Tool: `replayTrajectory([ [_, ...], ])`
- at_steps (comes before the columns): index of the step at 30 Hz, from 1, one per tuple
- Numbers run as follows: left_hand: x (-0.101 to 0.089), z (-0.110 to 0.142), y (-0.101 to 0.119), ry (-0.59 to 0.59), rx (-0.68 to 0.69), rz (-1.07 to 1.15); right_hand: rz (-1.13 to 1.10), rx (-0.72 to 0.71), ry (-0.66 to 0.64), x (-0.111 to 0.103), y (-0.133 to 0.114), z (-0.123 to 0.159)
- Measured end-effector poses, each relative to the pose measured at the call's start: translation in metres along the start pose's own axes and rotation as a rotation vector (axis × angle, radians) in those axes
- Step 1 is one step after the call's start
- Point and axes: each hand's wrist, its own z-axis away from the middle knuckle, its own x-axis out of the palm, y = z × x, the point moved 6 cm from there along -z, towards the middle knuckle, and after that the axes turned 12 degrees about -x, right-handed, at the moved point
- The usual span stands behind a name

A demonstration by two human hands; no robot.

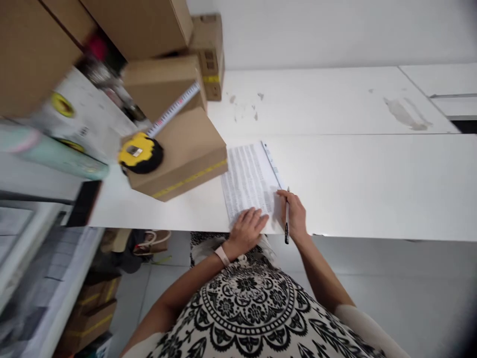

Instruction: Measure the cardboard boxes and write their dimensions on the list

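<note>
A printed sheet of paper (246, 174) with dense rows of text lies at the front of the white table. My left hand (248, 229) rests flat on its lower edge, fingers extended. At the sheet's right side, my right hand (297, 214) is closed around a pen (286, 223), its dark end pointing toward me. A thin pale ruler-like strip (271, 161) lies along the paper's right edge, just beyond my right fingertips. Left of the sheet, a yellow and black tape measure (139, 151) sits on a cardboard box (190, 154), its blade extended across the top.
More cardboard boxes (164, 82) are stacked at the back left. A mint-green cylinder (55, 151) and a dark flat object (85, 201) lie at the far left. The white table (372, 184) stretches right, with worn patches near the wall. Below left are bags (152, 243) and boxes.
</note>
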Motion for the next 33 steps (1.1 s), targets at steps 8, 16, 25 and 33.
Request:
replayTrajectory([
  [8,-0.160,0.004,-0.074,0.673,-0.272,0.061,0.537,-0.356,-0.208,0.029,0.018,-0.033],
  [16,-0.245,0.024,-0.225,0.898,-0.849,0.347,0.023,-0.189,-0.078,0.038,-0.016,-0.073],
  [25,-0.224,0.011,-0.266,0.765,-0.951,0.809,-0.841,0.058,-0.223,0.126,-0.105,-0.162],
  [33,-0.229,0.024,-0.229,0.786,-0.874,0.856,-0.866,-0.086,-0.065,0.081,-0.131,-0.120],
])
